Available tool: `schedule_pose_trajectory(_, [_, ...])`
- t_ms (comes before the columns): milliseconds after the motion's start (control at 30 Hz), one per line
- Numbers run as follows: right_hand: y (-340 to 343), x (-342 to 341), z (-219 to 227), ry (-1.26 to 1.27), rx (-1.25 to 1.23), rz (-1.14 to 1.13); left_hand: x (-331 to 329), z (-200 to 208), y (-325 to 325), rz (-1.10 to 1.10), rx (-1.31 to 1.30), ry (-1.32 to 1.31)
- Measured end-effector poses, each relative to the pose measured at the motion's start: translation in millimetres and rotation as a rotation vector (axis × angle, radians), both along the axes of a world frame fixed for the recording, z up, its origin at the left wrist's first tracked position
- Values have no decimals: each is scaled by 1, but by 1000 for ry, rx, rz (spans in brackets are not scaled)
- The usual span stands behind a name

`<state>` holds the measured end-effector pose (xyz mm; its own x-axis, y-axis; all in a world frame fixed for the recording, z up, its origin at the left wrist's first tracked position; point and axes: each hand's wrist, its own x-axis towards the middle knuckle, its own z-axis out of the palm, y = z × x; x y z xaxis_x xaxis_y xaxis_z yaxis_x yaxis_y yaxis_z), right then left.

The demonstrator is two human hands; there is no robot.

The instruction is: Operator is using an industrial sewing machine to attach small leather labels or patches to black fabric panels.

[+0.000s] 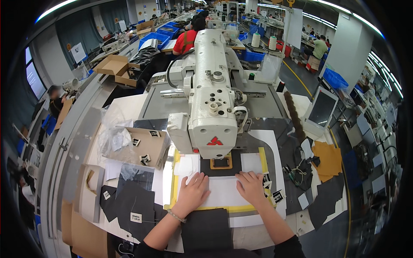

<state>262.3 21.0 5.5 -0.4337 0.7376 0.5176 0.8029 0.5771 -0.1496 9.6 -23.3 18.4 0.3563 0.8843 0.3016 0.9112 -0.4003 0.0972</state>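
My left hand (195, 192) lies flat with fingers stretched on the left of a white sheet (223, 195) with yellow-taped edges. My right hand (250, 188) rests likewise on the right, its fingertips near the edge of a black fabric piece (220, 172). That fabric sits under the head of a large white industrial sewing machine (215, 124). A brass-coloured rectangular clamp frame (221, 164) is over the fabric. Close to my right wrist are several small black-and-white labels (276, 196). Below the sheet, between my forearms, lies a stack of black fabric (206, 230).
To the left stand a cardboard tray (148, 148) with labels and black pieces (135, 206) with sewn labels. On the right are tangled threads and small scissors (297, 174), orange-yellow sheets (327, 161) and a control screen (322, 107). Other people work at machines farther back.
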Motion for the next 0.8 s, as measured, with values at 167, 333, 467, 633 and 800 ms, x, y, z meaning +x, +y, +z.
schedule_pose_trajectory(167, [7, 27, 28, 84, -138, -22, -2, 6, -1, -4, -9, 7])
schedule_pose_trajectory(333, [12, 86, 53, 154, -649, -92, 1, 6, 1, -5, -19, 8])
schedule_pose_trajectory(467, [9, 89, 56, 210, -643, -144, 1, 6, 4, 0, -34, 38])
schedule_pose_trajectory(633, [15, 95, 59, 390, -647, -172, -2, 6, 7, -39, -53, 16])
schedule_pose_trajectory(800, [35, 34, 59, 843, -952, 78, 24, 38, 15, -85, -291, -562])
